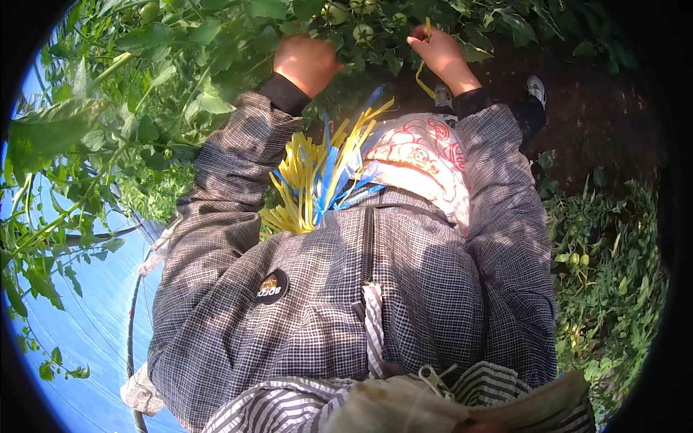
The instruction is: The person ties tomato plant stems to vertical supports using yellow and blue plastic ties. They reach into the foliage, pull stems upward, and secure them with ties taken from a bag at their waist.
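My right hand (443, 54) pinches a yellow plastic tie strip (422, 78) between thumb and fingers; the strip's tail hangs below the hand. My left hand (307, 64) is raised among the tomato leaves, its fingers curled and mostly hidden behind the back of the hand, so what it holds cannot be seen. Between the two hands, a little beyond them, hang green tomatoes (363, 33) on the plant. A thick bunch of yellow strips (303, 178) and blue strips (328, 181) sticks up at my waist, beside a white cloth with red patterns (417, 143).
Dense tomato foliage (157, 70) rises at the upper left, close to my left arm. More tomato plants (606, 281) with green fruit stand at the right. Brown soil (606, 124) lies between the rows, with shoes (536, 91) on it. A blue film wall and a pole (131, 325) are at the left.
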Available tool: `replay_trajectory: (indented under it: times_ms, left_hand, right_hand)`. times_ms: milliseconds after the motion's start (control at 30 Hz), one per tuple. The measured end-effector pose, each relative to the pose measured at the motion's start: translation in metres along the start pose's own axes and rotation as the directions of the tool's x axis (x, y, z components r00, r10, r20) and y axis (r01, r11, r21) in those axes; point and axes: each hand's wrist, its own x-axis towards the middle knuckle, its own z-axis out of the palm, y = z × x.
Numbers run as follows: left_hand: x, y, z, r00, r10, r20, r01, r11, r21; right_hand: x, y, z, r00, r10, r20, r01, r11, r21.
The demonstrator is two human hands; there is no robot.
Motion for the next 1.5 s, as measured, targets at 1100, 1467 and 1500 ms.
replay_trajectory:
  times_ms: [1100, 1467, 1500]
  left_hand:
    - [0.056, 0.01, -0.01, 0.983, -0.096, -0.153, 0.109, 0.991, 0.077]
    - [0.07, 0.012, -0.021, 0.972, -0.211, -0.107, 0.216, 0.976, 0.036]
    - [0.071, 0.012, -0.017, 0.969, -0.212, -0.124, 0.218, 0.975, 0.034]
  right_hand:
    - [0.039, 0.048, -0.008, 0.95, -0.032, -0.31, 0.079, 0.987, 0.141]
    - [0.042, -0.044, 0.016, 0.912, -0.299, -0.281, 0.343, 0.932, 0.121]
    - [0.045, -0.042, 0.017, 0.927, -0.299, -0.227, 0.326, 0.941, 0.094]
